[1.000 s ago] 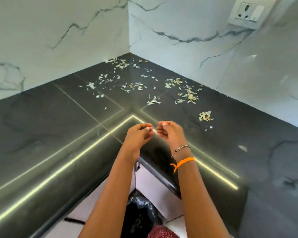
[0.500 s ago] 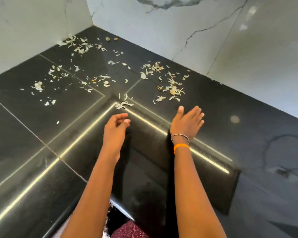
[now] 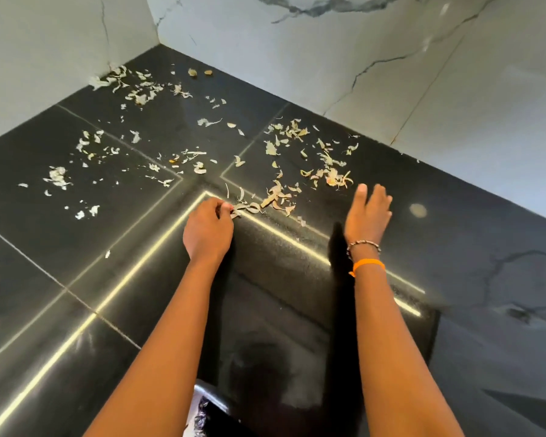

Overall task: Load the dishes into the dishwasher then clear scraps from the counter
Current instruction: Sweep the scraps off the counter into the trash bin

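Pale dry peel scraps (image 3: 297,159) lie scattered over the black corner counter (image 3: 76,279), thickest toward the back corner and the right of centre. My left hand (image 3: 208,228) has its fingers curled and pinches a few scraps (image 3: 248,209) at the inner corner of the counter. My right hand (image 3: 368,212) is held edge-on with straight fingers, just right of a pile of scraps (image 3: 279,198), its fingertips near more peel (image 3: 336,179). It wears a bead bracelet and an orange band.
White marble walls (image 3: 391,58) close the counter at the back and left. Two small brown pieces (image 3: 199,72) lie in the far corner. A black bin bag (image 3: 208,417) shows below the counter edge at the bottom.
Both hands moved forward over the counter. The left hand closed on scraps at the inner corner; the right hand, flat half a second ago, now stands on edge nearer the peel.
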Motion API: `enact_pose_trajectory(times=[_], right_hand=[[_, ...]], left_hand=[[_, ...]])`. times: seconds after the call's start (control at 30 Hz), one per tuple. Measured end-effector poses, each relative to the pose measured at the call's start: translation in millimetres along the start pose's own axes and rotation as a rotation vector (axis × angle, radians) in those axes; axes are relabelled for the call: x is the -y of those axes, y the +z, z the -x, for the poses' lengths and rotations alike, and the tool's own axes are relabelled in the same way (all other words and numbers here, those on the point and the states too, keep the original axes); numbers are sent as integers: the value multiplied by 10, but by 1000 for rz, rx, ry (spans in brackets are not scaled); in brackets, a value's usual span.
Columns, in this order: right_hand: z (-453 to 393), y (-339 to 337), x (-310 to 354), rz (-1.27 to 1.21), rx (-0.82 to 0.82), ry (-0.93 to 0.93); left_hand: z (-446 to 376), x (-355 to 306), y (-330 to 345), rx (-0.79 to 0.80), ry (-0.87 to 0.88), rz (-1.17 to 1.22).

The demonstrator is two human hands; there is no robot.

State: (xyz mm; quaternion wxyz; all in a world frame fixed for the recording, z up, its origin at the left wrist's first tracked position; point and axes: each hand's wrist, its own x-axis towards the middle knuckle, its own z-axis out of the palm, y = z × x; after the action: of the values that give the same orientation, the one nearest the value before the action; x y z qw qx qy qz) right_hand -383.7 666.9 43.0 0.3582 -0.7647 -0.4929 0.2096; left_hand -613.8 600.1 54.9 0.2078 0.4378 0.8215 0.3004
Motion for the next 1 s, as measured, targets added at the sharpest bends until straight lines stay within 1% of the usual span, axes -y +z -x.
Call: enact_pose_trajectory(times=[0.1, 0.17, 0.27, 0.33, 0.4, 0.43, 0.47, 0.5, 0.57, 0.6, 0.63, 0.67, 0.7, 0.77, 0.83, 0.87, 0.9, 0.93, 0.97, 1.0], right_hand=[[-252, 2, -19, 135, 49, 24], [-354, 140, 100, 217, 77, -40], [-417, 527, 373, 261, 164, -170], [-311, 737, 577, 235, 285, -320], [-170, 875, 718, 156, 475, -494], [-156, 888, 755, 128, 547, -538], [-225, 865, 756, 115, 532, -541], [-344, 802, 721, 115, 445, -513], [-693, 623, 553, 135, 217, -357], [-879, 537, 445, 166, 153, -253], [-1022, 456, 353, 225, 136, -164], [-1122, 422, 279, 297, 153, -124], [-1171, 420, 253, 365, 187, -154], [-1192, 492, 287, 413, 307, -333], [-1139, 558, 388, 299, 503, -500], [-1116, 582, 421, 200, 557, -553], [-1102, 587, 439, 101, 537, -583], [-1122, 592, 458, 28, 454, -573], [-1181, 603, 469, 5, 354, -515], [-1259, 614, 478, 49, 292, -435]], left_hand=[[-211, -63, 66, 28, 92, -128], [-304, -97, 101, 0, 161, -238], [-412, -143, 191, -38, 224, -316], [-450, -159, 246, -37, 250, -338], [-429, -138, 215, -44, 246, -350], [-419, -126, 193, -48, 244, -351], [-415, -123, 195, -52, 250, -352], [-413, -125, 204, -51, 253, -346], [-423, -142, 215, -42, 255, -339], [-432, -142, 220, -43, 258, -340], [-438, -139, 225, -45, 261, -343], [-436, -134, 229, -46, 264, -346], [-436, -135, 231, -44, 268, -348], [-440, -130, 235, -38, 272, -348], [-444, -122, 241, -41, 272, -340], [-451, -112, 242, -40, 271, -335], [-455, -108, 242, -37, 270, -331], [-460, -101, 241, -38, 269, -328], [-460, -100, 237, -37, 272, -329], [-456, -107, 235, -35, 278, -334]])
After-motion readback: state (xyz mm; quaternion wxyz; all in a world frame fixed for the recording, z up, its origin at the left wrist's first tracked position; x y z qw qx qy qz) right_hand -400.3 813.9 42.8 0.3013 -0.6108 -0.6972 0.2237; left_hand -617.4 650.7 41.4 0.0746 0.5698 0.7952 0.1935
